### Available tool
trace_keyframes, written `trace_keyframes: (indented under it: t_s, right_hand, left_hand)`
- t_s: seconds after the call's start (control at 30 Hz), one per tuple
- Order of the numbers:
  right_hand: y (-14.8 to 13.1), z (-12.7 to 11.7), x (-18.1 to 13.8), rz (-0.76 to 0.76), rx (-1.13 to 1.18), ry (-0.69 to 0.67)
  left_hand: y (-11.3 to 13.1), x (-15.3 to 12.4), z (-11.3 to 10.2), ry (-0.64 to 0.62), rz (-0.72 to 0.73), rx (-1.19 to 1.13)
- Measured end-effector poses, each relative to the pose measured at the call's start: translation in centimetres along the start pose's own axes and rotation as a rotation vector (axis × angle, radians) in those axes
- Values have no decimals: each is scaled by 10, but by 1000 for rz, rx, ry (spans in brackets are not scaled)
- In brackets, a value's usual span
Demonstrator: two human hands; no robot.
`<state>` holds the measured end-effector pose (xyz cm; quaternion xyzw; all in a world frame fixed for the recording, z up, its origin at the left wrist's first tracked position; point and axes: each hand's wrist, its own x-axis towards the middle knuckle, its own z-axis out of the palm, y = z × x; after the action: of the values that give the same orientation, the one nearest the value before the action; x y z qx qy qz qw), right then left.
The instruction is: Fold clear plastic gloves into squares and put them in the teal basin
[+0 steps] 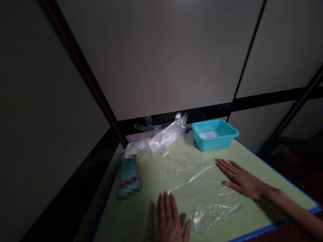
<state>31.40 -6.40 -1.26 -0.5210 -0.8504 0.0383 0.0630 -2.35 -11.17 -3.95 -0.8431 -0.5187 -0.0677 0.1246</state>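
Two hands point(167, 226) point(246, 183), one spread glove point(199, 186), one basin point(215, 144)

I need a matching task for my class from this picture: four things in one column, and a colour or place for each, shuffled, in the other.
Column 1
1. Basin
2. Bundle of plastic gloves
3. Lone plastic glove
4. Tabletop

Column 2
A. Spread out between the left hand and the right hand
B. Pale yellow-green
C. Turquoise
D. Heaped at the far edge

Right pairs: 1-C, 2-D, 3-A, 4-B
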Motion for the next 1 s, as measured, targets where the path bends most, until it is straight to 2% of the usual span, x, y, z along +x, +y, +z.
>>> trace_keyframes:
  t_s: [0.07,0.13,0.23,0.3,0.37,0.43,0.63,0.83,1.0]
  right_hand:
    - [-12,1,6,112,-18,48]
    - [-35,4,16,195,-6,110]
    - [-75,11,36,205,22,191]
    - [-95,16,47,225,23,197]
    - [-103,21,54,234,13,192]
    - [-101,26,55,203,-3,188]
    - [-74,30,45,61,-45,150]
    - [-61,24,37,-2,-24,119]
    - [-57,18,37,-36,24,79]
  left_hand:
    - [-8,13,-16,-12,41,-24]
    - [-13,38,-36,-21,44,-61]
    - [-15,88,-53,-49,164,-152]
    - [-14,121,-50,-62,341,-222]
    - [-12,147,-38,-111,507,-260]
    - [-11,165,-24,-153,578,-275]
    - [-12,175,0,-179,614,-289]
    - [-28,171,12,-173,613,-272]
    - [-35,169,13,-162,583,-253]
